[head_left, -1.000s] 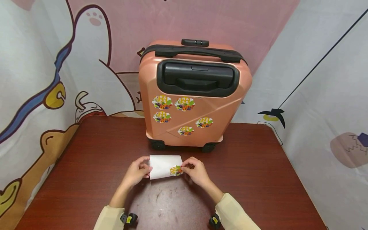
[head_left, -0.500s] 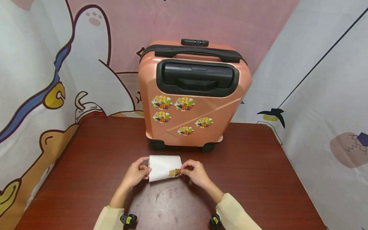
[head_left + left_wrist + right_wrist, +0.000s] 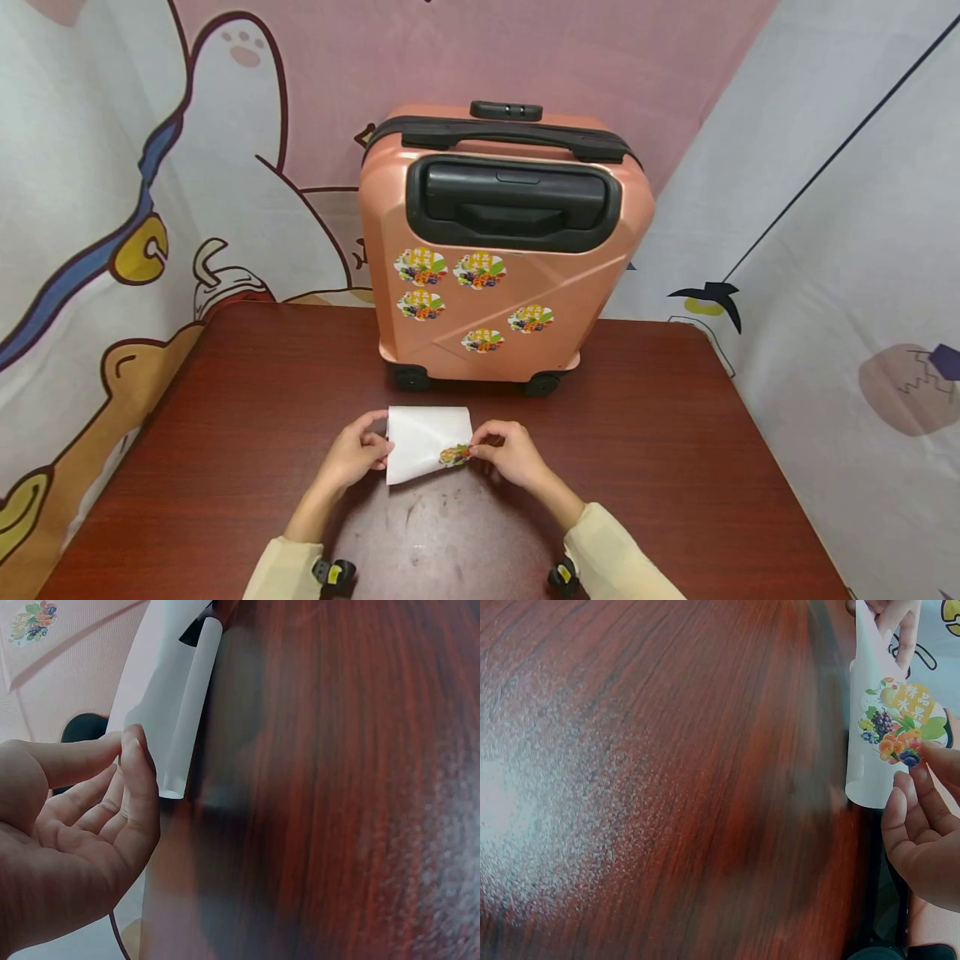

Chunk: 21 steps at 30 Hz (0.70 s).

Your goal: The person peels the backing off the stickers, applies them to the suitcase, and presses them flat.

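My left hand (image 3: 352, 452) pinches the left edge of a white sheet of sticker backing paper (image 3: 420, 433) above the table. In the left wrist view, thumb and index finger meet at the paper's edge, and the sheet (image 3: 191, 705) curls over at one side. At the sheet's lower right, a round fruit sticker (image 3: 453, 455) is pinched at its edge by my right hand (image 3: 513, 454). The right wrist view shows the sticker (image 3: 889, 724) with printed fruit and yellow lettering; part of it appears lifted from the curled paper. The fingertips cover its near edge.
A pink hard-shell suitcase (image 3: 570, 275) stands upright at the back of the brown wooden table (image 3: 675, 433). Several matching fruit stickers, one of them at the upper left (image 3: 421, 267), are on its front. Cartoon-printed cloth (image 3: 810, 208) hangs behind and at both sides.
The paper's lower left corner has dropped toward me and the sheet shows more of its face. The sticker, with the right hand pinching it, has shifted slightly down and tilted.
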Tool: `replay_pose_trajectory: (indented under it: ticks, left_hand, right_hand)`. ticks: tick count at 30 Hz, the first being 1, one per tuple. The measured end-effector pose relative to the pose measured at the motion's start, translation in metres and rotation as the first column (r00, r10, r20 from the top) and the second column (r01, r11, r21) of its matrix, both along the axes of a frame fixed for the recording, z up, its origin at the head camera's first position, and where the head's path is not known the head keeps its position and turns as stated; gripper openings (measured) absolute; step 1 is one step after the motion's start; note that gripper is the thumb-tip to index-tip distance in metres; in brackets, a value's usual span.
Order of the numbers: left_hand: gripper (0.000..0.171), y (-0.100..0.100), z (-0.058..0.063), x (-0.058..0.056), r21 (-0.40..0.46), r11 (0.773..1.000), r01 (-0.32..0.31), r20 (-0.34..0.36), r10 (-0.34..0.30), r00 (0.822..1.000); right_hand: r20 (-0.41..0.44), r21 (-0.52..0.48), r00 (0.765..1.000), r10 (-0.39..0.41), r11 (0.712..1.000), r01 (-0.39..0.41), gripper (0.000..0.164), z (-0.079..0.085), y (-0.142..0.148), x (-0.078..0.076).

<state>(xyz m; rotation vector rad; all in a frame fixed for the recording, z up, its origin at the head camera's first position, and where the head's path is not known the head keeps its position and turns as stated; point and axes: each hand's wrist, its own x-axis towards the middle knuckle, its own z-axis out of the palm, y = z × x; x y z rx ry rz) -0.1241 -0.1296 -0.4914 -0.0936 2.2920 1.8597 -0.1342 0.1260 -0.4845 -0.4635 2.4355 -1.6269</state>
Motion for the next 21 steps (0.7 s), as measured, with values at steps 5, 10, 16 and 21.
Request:
replay_pose_trajectory:
  ticks: [5, 10, 16, 21]
  left_hand:
    - [0.048, 0.000, -0.002, -0.001, -0.005, 1.000, 0.012, 0.000, -0.012, 1.000]
    - [0.047, -0.003, -0.003, 0.000, -0.023, 1.000, 0.015, -0.006, -0.015, 1.000]
    - [0.045, -0.004, -0.006, 0.001, -0.068, 0.998, 0.009, -0.009, -0.010, 1.000]
    - [0.045, -0.005, -0.008, 0.002, -0.106, 0.994, 0.014, 0.014, -0.013, 1.000]
  right_hand:
    - [-0.016, 0.011, 1.000, 0.018, 1.000, -0.018, 0.005, 0.015, -0.002, 0.005]
    - [-0.005, 0.021, 1.000, 0.019, 1.000, -0.019, 0.004, 0.035, -0.002, 0.010]
    - [-0.009, 0.030, 1.000, 0.018, 0.999, -0.017, 0.004, 0.039, 0.002, 0.011]
    - [-0.033, 0.036, 0.999, 0.026, 0.999, -0.025, 0.004, 0.039, 0.005, 0.009]
